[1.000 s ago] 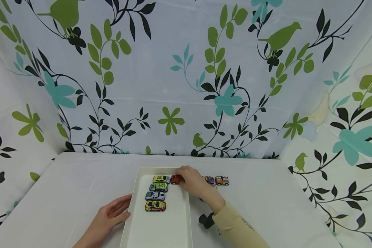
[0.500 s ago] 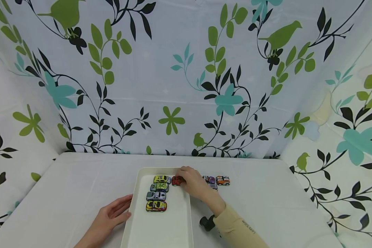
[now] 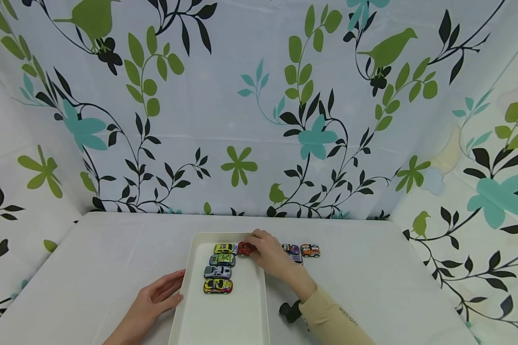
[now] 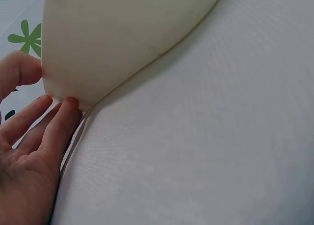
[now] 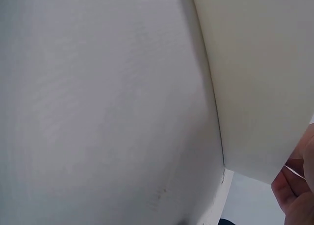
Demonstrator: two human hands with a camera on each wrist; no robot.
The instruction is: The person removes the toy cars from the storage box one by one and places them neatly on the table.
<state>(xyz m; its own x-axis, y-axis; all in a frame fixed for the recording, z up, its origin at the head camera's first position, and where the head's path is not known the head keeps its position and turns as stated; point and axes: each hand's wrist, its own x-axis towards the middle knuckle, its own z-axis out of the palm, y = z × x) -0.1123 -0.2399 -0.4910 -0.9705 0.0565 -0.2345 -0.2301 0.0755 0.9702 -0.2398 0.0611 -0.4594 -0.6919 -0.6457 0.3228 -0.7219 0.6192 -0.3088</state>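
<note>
A white tray (image 3: 220, 321) lies lengthwise on the table. My left hand (image 3: 155, 297) rests against its left side, fingers fairly straight. In the left wrist view, the fingertips of that hand (image 4: 44, 132) touch the tray's outer wall (image 4: 113, 34). Over the tray's far right corner, my right hand (image 3: 269, 254) pinches a red toy car (image 3: 244, 248), partly hidden by the fingers. Left of it is a yellow-green toy car (image 3: 226, 248). Below that one stand a green-blue car (image 3: 222, 259), a silver car (image 3: 217, 272) and a yellow-red car (image 3: 217, 286) in a column.
Outside the tray, to the right, are a purple toy car (image 3: 291, 249), an orange one (image 3: 310, 250) and a silvery one (image 3: 296, 258), partly behind my right hand. A black device (image 3: 290, 311) sits by the right sleeve. Patterned cloth (image 3: 241, 120) hangs behind the white table (image 3: 371, 287).
My right hand stays at the tray's far right corner with the red toy car, which shifts only very slightly. The left hand holds its place on the tray's side.
</note>
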